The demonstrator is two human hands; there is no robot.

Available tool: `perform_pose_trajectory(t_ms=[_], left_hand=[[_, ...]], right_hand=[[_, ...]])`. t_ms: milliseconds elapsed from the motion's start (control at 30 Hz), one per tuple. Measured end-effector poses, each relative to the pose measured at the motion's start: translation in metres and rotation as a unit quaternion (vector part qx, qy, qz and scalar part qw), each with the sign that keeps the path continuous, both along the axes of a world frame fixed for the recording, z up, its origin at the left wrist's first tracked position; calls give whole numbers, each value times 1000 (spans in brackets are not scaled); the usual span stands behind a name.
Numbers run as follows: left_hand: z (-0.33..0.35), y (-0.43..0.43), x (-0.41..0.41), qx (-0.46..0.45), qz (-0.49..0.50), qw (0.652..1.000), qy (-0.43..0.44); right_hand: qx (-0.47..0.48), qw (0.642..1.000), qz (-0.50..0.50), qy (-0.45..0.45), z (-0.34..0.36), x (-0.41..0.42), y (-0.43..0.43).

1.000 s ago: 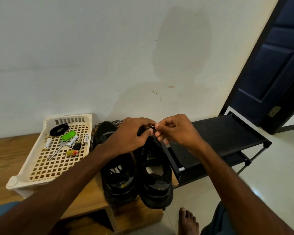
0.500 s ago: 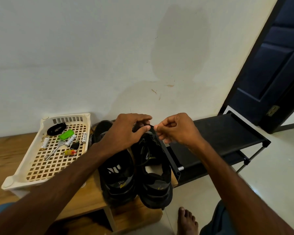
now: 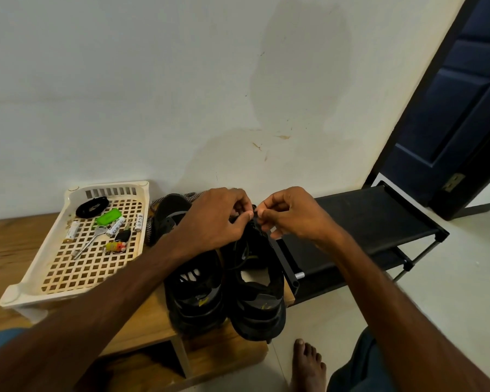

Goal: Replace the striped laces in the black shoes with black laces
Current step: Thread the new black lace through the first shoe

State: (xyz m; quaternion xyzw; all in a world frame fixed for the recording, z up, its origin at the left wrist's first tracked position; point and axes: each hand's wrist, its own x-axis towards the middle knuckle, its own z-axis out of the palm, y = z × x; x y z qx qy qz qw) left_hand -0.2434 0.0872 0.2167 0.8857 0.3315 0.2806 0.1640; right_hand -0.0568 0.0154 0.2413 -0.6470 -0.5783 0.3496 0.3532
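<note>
On the low wooden bench (image 3: pixel 6 244) we've got the pair of chunky black shoes (image 3: pixel 262 304) side by side, heels toward us. Our left hand (image 3: pixel 215 219) and right hand (image 3: pixel 294 219) meet at 12 o'clock over the right-side shoe, both sets of fingers curled in tight, pinching a thin black lace (image 3: pixel 254 215) between them. Then the black-and-white striped woven lace (image 3: pixel 152 223) lies at 10 o'clock of the shoes, just beside the cream plastic lattice basket (image 3: pixel 26 290). Black metal shoe rack (image 3: pixel 365 216) sits at 3 o'clock.

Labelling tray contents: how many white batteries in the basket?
3, all in the basket: left battery near its left wall, middle battery beside the green tag, right battery by its right wall. None looks hidden.
</note>
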Motion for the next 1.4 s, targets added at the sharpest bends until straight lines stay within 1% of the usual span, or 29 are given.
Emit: perform_pose_trajectory(t_ms=[67, 167, 267, 333, 433, 500, 567, 667, 767, 933, 1000, 1400], left_hand=[[0, -1, 0, -17, 17, 1000, 17], [-1, -2, 1, -40, 35, 998, 15], [-5, -6, 3, -62, 52, 997, -7], [-7, -10, 4, -70, 62, 996, -11], [-11, -11, 5, -74, 69, 995, 7], [-15, -11, 6, -82, 83, 993, 27], [-18, -13, 8, -83, 100, 991, 40], [-21, -18, 14, -67, 130, 988, 50], [-23, -21, 19, -49, 139, 987, 70], [-30, -24, 22, -18, 160, 986, 30], [-31, -23, 22, -18, 175, 984, 19], [-33, -24, 26, -14, 167, 985, 29]], right_hand=[[-10, 999, 10, -30, -2, 1, 1], [-30, 990, 35, -135, -6, -3, -1], [-28, 972, 8, -235, -14, -13, 1], [-25, 966, -30, -256, -19, -22, 3], [-16, 959, -67, -276, -20, -31, 3], [-8, 959, -85, -270, -19, -30, 2], [-5, 964, -100, -246, -19, -26, 1], [-2, 971, -121, -208, -21, -23, -1], [0, 972, -135, -191, -24, -22, -1], [2, 973, -155, -171, -26, -20, 0], [-3, 973, -161, -166, -26, -20, 0], [-8, 972, -156, -176, -28, -19, 1]])
